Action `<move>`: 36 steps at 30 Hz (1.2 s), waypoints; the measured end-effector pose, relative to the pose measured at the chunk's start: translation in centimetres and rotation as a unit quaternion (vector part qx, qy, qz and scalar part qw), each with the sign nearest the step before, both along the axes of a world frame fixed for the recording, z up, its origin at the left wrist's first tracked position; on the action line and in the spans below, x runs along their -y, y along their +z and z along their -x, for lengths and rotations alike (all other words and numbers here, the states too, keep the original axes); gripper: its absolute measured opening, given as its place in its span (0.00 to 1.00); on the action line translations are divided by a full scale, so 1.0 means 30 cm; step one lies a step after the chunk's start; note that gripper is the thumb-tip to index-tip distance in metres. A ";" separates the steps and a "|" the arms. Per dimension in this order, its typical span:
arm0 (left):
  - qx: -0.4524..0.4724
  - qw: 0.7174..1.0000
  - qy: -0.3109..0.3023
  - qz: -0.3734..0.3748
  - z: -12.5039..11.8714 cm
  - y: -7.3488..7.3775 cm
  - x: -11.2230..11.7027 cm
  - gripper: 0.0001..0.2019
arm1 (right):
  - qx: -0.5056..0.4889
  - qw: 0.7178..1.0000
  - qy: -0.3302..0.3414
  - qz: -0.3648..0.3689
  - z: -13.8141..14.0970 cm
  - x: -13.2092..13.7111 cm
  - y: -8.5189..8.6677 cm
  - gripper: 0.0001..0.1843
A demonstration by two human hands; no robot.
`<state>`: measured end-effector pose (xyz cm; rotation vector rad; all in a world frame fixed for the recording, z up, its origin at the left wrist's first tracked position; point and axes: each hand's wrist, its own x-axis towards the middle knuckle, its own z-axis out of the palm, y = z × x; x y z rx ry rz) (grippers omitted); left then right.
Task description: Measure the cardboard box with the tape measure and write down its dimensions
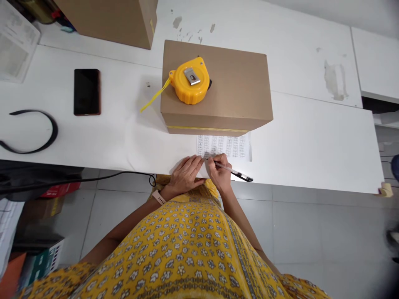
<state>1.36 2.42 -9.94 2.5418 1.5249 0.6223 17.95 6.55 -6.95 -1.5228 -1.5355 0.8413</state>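
Note:
A pen (232, 170) is gripped in my right hand (220, 171), its tip down at the lower left of a printed sheet (246, 150). My left hand (186, 174) lies flat at the table's front edge, fingers stretched toward the sheet's near corner. The sheet carries columns of small print, too fine to read, and its far part is hidden by a closed brown cardboard box (233, 89). On top of that box, toward the left, rests a yellow tape measure (190, 83) with a metal clip and a yellow wrist strap.
A phone (87, 92) and a black curved band (53, 135) lie on the white table (318, 145) to the left. Another cardboard box (115, 18) stands at the back left. A black cable (118, 175) runs along the front edge. Worn patches mark the tabletop.

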 end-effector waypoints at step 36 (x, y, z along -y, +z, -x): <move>0.011 1.000 0.009 -0.019 -0.005 0.008 0.000 0.32 | -0.037 0.999 0.003 -0.013 -0.004 -0.006 -0.025 0.15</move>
